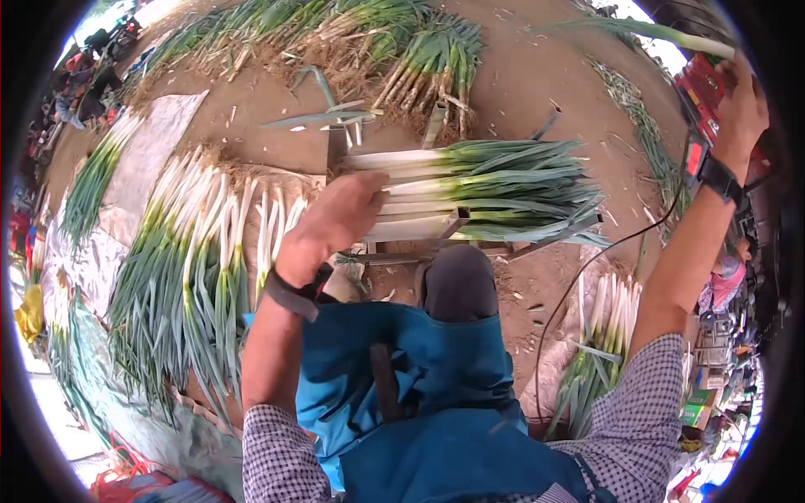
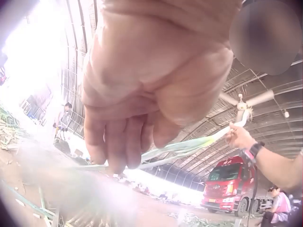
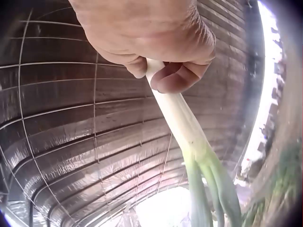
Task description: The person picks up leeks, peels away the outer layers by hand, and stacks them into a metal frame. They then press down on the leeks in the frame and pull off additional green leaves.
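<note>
My right hand (image 1: 740,117) is raised at the far right of the head view. It grips a long green onion (image 1: 692,40) by its white end. In the right wrist view thumb and fingers curl round the white shaft (image 3: 177,118), and green leaves hang below. My left hand (image 1: 331,218) is over the white ends of a stack of green onions (image 1: 524,180) lying sideways in a metal frame (image 1: 457,220). Its fingers (image 2: 116,142) hang loosely bent in the left wrist view, with nothing visible in their grasp. The held onion's leaves pass behind those fingers there.
More green onions (image 1: 180,243) lie in rows on sheets at the left, with a heap (image 1: 436,67) at the back. A small bunch (image 1: 599,335) lies at the right. A cable (image 1: 558,310) runs down beside my knee. A red truck (image 2: 227,182) and a seated person stay farther off.
</note>
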Action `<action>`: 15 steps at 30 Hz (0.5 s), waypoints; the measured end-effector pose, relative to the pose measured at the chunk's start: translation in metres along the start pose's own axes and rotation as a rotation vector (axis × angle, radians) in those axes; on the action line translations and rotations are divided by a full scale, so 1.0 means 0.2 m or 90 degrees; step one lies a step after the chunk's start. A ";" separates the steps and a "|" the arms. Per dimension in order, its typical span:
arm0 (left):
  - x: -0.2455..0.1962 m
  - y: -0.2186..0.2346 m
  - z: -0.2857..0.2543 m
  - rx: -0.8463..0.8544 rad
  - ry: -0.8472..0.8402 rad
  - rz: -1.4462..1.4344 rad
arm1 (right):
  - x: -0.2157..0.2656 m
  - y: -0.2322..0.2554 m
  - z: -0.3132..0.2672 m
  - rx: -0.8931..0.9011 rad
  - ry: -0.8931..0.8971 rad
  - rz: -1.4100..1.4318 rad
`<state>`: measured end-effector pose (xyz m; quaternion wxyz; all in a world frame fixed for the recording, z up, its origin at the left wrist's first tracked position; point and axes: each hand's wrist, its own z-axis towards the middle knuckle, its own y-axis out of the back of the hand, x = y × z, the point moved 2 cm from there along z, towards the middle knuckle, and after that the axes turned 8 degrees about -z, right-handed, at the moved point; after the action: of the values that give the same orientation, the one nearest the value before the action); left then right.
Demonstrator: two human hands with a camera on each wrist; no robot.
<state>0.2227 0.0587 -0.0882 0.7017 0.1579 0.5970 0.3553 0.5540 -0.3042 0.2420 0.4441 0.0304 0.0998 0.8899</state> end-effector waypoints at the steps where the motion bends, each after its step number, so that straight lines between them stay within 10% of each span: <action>1: 0.02 -0.09 0.07 0.028 0.018 0.008 | 0.02 -0.01 0.03 0.010 0.028 0.003; 3: 0.09 -0.28 0.20 0.079 0.064 0.031 | 0.09 -0.14 0.04 0.079 0.147 0.014; 4: 0.12 -0.36 0.26 0.145 0.136 0.050 | 0.28 -0.24 -0.12 0.116 -0.088 0.219; 5: 0.17 -0.42 0.31 0.207 0.210 0.069 | 0.26 -0.42 -0.25 0.212 -0.044 0.269; 8: 0.53 -0.70 0.33 0.043 0.153 0.167 | 0.46 -0.80 -0.82 0.535 0.064 0.047; 9: 0.62 -0.77 0.33 0.013 0.162 0.174 | 0.45 -0.97 -1.14 0.384 0.267 0.097; 12: 0.82 -0.90 0.29 -0.058 0.173 0.169 | 0.73 -1.06 -1.68 0.695 0.277 0.239; 15: 0.88 -0.95 0.20 -0.103 0.156 0.144 | 0.87 -1.14 -1.94 0.766 0.348 0.256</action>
<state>0.3256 0.0548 -0.3299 0.5901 0.1224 0.6258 0.4952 0.5717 -0.0902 -0.1910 0.1353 0.0641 0.6770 0.7206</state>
